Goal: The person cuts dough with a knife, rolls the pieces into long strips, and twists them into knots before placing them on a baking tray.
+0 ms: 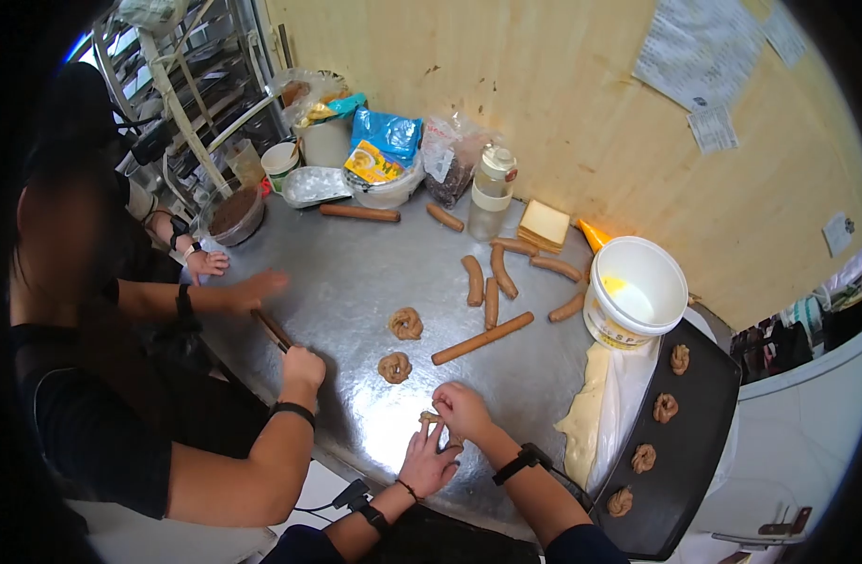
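My left hand (429,462) lies low over the metal table with its fingers spread, touching a small piece of brown dough (430,416). Against the same piece, my right hand (461,410) has its fingers pinched together. Two twisted dough rings (405,323) lie just beyond my hands. A long dough roll (482,338) rests diagonally above my right hand, and several shorter dough rolls (504,273) lie farther back. Part of the dough between my hands is hidden by my fingers.
At the left, a co-worker's hands (304,368) are by a rolling pin (272,331). A dark tray (699,423) with several dough twists is at the right, beside pale dough (586,414) and a white bucket (635,292). A bottle (492,193) and sliced bread (544,226) stand behind.
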### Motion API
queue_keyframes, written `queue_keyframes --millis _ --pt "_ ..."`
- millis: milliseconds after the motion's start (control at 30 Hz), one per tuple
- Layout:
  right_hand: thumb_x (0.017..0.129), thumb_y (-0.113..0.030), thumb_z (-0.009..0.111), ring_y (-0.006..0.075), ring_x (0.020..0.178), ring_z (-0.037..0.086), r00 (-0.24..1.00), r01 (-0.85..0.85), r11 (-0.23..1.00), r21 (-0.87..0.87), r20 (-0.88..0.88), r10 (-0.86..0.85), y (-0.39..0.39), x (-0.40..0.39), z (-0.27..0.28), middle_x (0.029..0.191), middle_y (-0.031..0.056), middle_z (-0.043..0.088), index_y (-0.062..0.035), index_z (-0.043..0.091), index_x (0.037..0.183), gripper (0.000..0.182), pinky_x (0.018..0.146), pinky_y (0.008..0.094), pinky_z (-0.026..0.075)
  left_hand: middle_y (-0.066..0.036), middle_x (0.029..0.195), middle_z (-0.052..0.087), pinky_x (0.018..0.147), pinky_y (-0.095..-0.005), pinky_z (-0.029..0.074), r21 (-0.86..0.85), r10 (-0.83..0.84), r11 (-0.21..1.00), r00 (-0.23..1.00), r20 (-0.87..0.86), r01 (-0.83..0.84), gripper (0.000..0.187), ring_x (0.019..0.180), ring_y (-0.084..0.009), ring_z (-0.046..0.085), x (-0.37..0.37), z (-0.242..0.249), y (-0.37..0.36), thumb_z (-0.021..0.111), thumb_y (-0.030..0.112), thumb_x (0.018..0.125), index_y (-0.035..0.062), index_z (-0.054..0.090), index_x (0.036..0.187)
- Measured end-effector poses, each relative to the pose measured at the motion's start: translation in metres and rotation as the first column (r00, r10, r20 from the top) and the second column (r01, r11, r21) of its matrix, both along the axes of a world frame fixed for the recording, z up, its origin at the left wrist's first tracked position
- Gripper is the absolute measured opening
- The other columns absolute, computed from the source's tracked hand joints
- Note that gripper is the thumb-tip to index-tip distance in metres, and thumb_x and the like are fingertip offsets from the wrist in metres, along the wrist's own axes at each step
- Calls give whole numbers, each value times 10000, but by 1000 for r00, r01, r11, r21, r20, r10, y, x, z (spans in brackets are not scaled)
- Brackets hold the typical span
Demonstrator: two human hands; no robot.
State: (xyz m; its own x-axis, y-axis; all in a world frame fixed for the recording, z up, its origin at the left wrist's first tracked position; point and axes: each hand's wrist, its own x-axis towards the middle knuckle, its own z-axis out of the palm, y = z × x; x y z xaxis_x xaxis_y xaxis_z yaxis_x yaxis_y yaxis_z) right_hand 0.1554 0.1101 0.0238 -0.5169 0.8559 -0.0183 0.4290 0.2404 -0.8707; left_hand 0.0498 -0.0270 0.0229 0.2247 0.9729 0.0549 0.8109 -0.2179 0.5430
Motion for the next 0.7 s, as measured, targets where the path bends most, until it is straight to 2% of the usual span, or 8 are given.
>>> queue_keyframes --millis 100,167,300,400,500,567,633,700 --pt "789 -37 664 208 685 631 996 -1 999 38 -90 4 -15 12 2 818 94 615 -40 638 873 88 616 331 515 -236 1440 337 997 -551 364 -11 -8 1000 1000 14 8 300 1291 -533 316 -2 -1 -1 715 249 758 196 697 1053" --pt "792 -41 664 204 696 636 996 42 999 8 -82 -41 -34 16 10 830 96 621 -40 642 880 91 624 331 519 -242 1435 343 1039 -580 303 -68 -16 998 1000 11 17 332 1344 -509 268 -3 -13 -3 676 296 798 226 670 1122" --pt "805 -62 663 208 747 657 991 127 992 19 -42 -127 -66 22 7 869 94 638 -50 647 915 111 651 323 525 -245 1413 373 1059 -569 295 -77 -53 996 999 6 53 306 1335 -504 293 -9 -12 -3 684 296 796 191 687 1084" --pt "808 -64 657 235 762 657 987 156 980 122 -65 -149 -72 21 3 878 93 640 -55 642 931 124 664 322 524 -249 1379 406 1052 -531 334 -27 -14 999 994 111 17 289 1318 -502 331 -15 -12 0 699 254 782 136 693 1046" --pt "795 -56 654 263 763 647 989 141 969 201 -79 -127 -73 22 2 880 92 639 -64 634 930 136 673 338 523 -212 1278 483 967 -501 418 112 -72 993 963 258 44 224 1185 -441 481 -25 -7 0 700 136 754 62 672 963" --pt "783 -49 654 273 761 641 992 117 967 226 -67 -104 -71 22 3 876 91 638 -70 630 921 142 675 350 522 -186 1261 506 930 -431 453 -370 331 917 797 505 -147 181 1141 -371 517 -31 2 -2 669 106 790 79 666 969" --pt "742 -52 653 272 775 630 999 0 923 385 50 -21 -70 23 -3 877 78 630 -77 619 890 153 685 362 517 -150 1199 547 899 -418 462 -99 272 962 883 383 -253 227 1036 -324 555 -37 -1 7 648 64 787 76 637 1013" --pt "715 -55 653 263 789 628 996 -28 905 424 84 -9 -70 23 -4 883 70 626 -80 617 884 175 694 361 516 -125 1147 577 887 -410 463 124 184 968 953 239 -218 300 1015 -316 562 -40 10 24 648 49 770 78 616 1067"
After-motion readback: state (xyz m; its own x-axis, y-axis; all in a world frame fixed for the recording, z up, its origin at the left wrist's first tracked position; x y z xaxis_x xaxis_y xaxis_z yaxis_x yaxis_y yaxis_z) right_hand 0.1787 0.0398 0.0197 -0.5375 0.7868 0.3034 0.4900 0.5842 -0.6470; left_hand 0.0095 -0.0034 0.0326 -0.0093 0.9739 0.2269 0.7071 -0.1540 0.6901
